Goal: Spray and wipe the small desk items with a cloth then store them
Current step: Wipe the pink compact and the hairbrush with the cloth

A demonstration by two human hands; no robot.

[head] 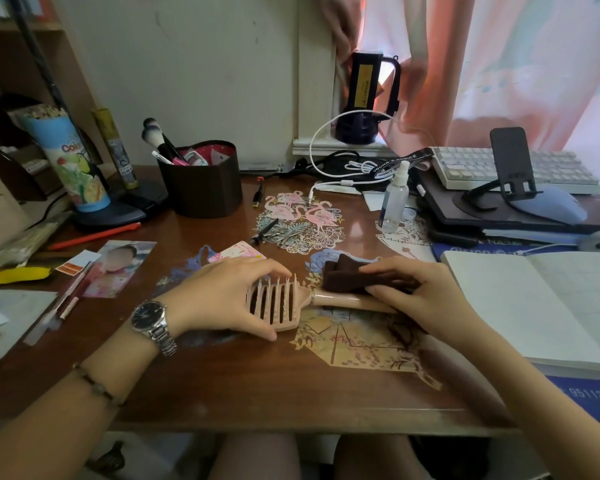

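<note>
A pink vented hairbrush [280,306] lies on its side in the middle of the wooden desk [222,382], bristles up. My left hand [222,299] grips its head, thumb below and fingers over the top. My right hand [406,292] holds a folded dark brown cloth [347,277] against the brush's handle [340,301]. A clear spray bottle [394,199] with a white nozzle stands upright behind, to the right of centre.
A dark brown makeup-brush holder [205,183] stands at the back left beside a coloured pencil tube [73,161]. Small metal tools [274,232] lie on paper cutouts. An open notebook [534,306], keyboard [499,169], phone stand [510,168] and mouse [548,207] fill the right side.
</note>
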